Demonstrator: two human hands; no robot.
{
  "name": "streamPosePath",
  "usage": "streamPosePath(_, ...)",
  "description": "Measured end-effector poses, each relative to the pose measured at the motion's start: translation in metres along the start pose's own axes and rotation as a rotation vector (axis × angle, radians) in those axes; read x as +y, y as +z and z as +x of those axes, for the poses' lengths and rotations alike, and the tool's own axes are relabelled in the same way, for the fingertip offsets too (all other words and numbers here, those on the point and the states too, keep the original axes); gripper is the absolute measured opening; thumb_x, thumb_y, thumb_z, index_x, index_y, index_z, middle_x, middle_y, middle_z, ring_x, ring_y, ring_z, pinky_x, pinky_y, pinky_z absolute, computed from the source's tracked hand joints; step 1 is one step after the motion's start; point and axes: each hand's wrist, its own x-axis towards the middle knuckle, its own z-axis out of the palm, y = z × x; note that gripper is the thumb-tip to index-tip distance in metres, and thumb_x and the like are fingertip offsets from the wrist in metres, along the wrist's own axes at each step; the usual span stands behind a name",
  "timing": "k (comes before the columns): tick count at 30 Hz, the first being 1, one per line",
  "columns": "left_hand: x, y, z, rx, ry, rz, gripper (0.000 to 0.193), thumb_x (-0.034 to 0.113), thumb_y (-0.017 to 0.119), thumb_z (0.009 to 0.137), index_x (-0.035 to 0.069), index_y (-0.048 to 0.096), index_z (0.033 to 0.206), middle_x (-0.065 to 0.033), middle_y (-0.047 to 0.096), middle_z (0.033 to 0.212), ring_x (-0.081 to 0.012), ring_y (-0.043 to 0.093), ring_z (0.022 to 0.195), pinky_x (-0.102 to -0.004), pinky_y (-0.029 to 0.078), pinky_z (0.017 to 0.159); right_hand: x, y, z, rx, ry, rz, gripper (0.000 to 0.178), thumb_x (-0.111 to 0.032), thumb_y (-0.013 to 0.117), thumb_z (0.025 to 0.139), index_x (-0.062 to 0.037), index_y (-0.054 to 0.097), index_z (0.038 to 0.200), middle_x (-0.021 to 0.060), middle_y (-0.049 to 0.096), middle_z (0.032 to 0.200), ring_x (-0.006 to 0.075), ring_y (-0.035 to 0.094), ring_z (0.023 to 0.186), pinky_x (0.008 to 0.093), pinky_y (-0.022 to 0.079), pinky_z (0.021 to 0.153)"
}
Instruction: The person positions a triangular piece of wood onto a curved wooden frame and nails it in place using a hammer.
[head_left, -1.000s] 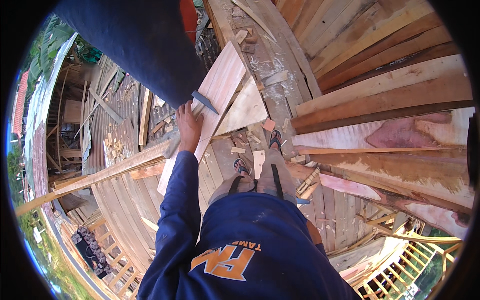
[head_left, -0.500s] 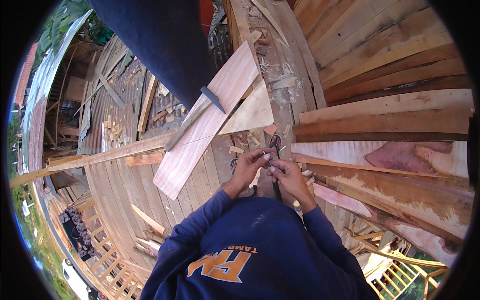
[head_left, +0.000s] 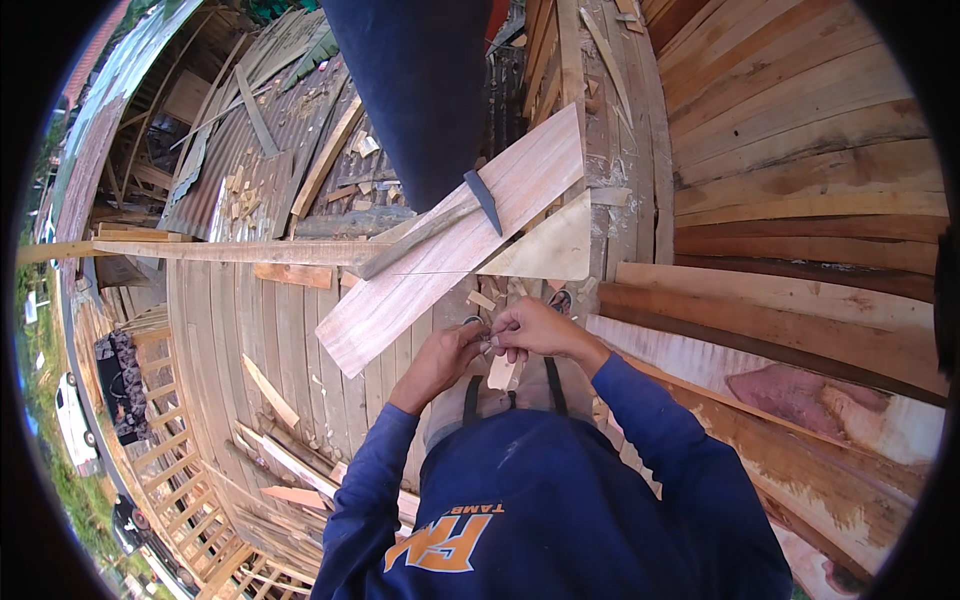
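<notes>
In front of my waist, my left hand (head_left: 447,362) and my right hand (head_left: 540,328) meet with their fingertips pinched together. Something tiny sits between the fingers, too small and covered to name. Just beyond them lies a wide pinkish plank (head_left: 400,305), slanting from near left to far right. A hammer (head_left: 483,203) with a dark head rests on this plank, its wooden handle pointing toward the near left. Partly beneath the plank is a pale flat board (head_left: 545,243). Neither hand touches the hammer or the boards.
A long beam (head_left: 240,250) runs across the left. Thick rough boards (head_left: 790,305) are stacked on the right. Offcuts (head_left: 285,455) lie on the plank floor (head_left: 210,360), near a slatted railing (head_left: 160,400). A large dark blue cloth shape (head_left: 410,90) hangs at the top.
My hands have shifted left, and the right hand has turned over with its back uppermost. A thin nail-like piece showed between the fingers earlier; now it is mostly covered. The view has turned.
</notes>
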Motion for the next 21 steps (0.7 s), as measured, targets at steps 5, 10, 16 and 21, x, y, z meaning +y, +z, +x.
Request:
streamPosePath(5,-0.041,-0.005,-0.038,0.150,-0.358,-0.144,0.017,0.018,0.058,0.097,0.003,0.062,0.104,-0.0102,0.067,0.074,-0.0206,0.064,0.073,-0.0348,0.049,0.067,-0.022,-0.004,0.080,0.288,0.024,0.346,0.037,-0.031,0.065,0.096,0.0054,0.065,0.091,0.0099,0.066,0.075,0.0156,0.066,0.058,0.0264,0.053,0.048)
streamPosePath(10,-0.081,0.036,-0.078,0.423,-0.344,-0.548,0.016,0.021,0.053,0.102,0.005,0.054,0.104,-0.0071,0.068,0.078,-0.0143,0.062,0.074,-0.0289,0.047,0.069,-0.057,0.015,0.177,0.719,0.144,0.667,0.052,-0.043,0.073,0.088,0.0084,0.065,0.082,0.0157,0.066,0.068,0.0238,0.067,0.049,0.0301,0.053,0.039)
streamPosePath(16,-0.089,0.056,-0.093,0.674,-0.280,-0.592,0.017,0.021,0.057,0.101,0.004,0.058,0.098,-0.0054,0.066,0.088,-0.0127,0.057,0.080,-0.0285,0.046,0.074,-0.063,0.023,0.204,0.907,0.201,0.740,0.049,-0.040,0.075,0.087,0.0074,0.064,0.078,0.0152,0.065,0.064,0.0231,0.063,0.043,0.0307,0.052,0.036)
streamPosePath(21,-0.091,0.039,-0.083,0.740,-0.193,-0.544,0.013,0.015,0.058,0.100,0.003,0.057,0.096,-0.0027,0.058,0.086,-0.0109,0.053,0.082,-0.0264,0.044,0.076,-0.063,0.018,0.213,0.984,0.199,0.889,0.043,-0.042,0.073,0.087,-0.0017,0.060,0.079,0.0114,0.064,0.068,0.0218,0.063,0.048,0.0311,0.052,0.043)
